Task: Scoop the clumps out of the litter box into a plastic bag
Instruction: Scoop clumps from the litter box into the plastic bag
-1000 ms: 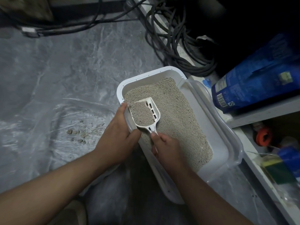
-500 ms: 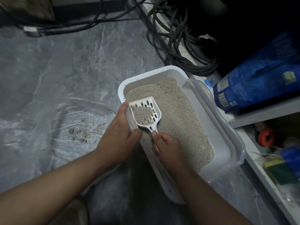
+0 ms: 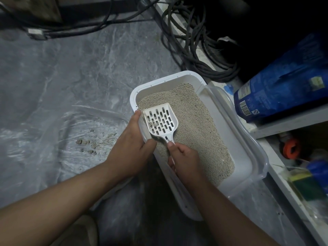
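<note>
The white slotted plastic scoop [image 3: 160, 120] is gripped by the right hand [image 3: 184, 157] above the white plastic litter box [image 3: 245, 167], whose rim is held by the left hand [image 3: 132, 150]. The small clump should be carried level to the clear plastic bag [image 3: 53, 139] beside it.

Two bare forearms, no sleeves; left hand [image 3: 132, 148], right hand [image 3: 184, 159].

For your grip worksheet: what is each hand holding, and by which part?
Right hand grips the white slotted plastic scoop by its handle. Left hand holds the white plastic litter box by its near rim.
</note>
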{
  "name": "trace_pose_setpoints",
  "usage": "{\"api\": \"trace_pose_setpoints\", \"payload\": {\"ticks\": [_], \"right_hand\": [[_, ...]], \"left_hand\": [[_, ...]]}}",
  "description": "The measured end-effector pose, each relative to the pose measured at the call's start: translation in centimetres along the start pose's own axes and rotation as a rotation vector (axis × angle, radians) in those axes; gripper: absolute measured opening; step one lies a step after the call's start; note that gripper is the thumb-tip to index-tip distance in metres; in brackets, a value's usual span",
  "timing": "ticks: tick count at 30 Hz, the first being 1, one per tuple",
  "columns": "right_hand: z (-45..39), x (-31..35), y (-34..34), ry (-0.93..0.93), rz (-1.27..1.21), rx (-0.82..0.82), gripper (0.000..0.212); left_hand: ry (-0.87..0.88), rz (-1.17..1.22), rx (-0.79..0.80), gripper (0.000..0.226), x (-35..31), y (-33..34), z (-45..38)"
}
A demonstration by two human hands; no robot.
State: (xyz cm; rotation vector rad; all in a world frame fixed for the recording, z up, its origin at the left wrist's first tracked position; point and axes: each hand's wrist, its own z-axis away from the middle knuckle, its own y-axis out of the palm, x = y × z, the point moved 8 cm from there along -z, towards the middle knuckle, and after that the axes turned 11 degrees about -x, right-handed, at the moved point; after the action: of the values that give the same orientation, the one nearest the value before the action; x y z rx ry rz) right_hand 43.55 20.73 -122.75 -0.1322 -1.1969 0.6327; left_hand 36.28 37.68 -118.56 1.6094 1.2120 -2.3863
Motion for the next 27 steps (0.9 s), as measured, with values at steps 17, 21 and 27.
{"api": "trace_pose_setpoints", "payload": {"ticks": [17,21,27], "right_hand": [[1.9,7.4,-1.7,-0.008,-0.277,0.006,0.033],[4.8,11.2,0.1,-0.101,-0.22,0.13,0.025],[8.5,11.0,5.2,-0.163,-0.049,0.214,0.013]], "left_hand": [[0.018,0.173,0.08,0.103,-0.7,-1.2,-0.3],[-0.094,0.123,0.044,0.11,2.8,-5.3,0.3],[-0.245,-0.04,-0.092,0.08,9.8,-11.6,2.3]]}}
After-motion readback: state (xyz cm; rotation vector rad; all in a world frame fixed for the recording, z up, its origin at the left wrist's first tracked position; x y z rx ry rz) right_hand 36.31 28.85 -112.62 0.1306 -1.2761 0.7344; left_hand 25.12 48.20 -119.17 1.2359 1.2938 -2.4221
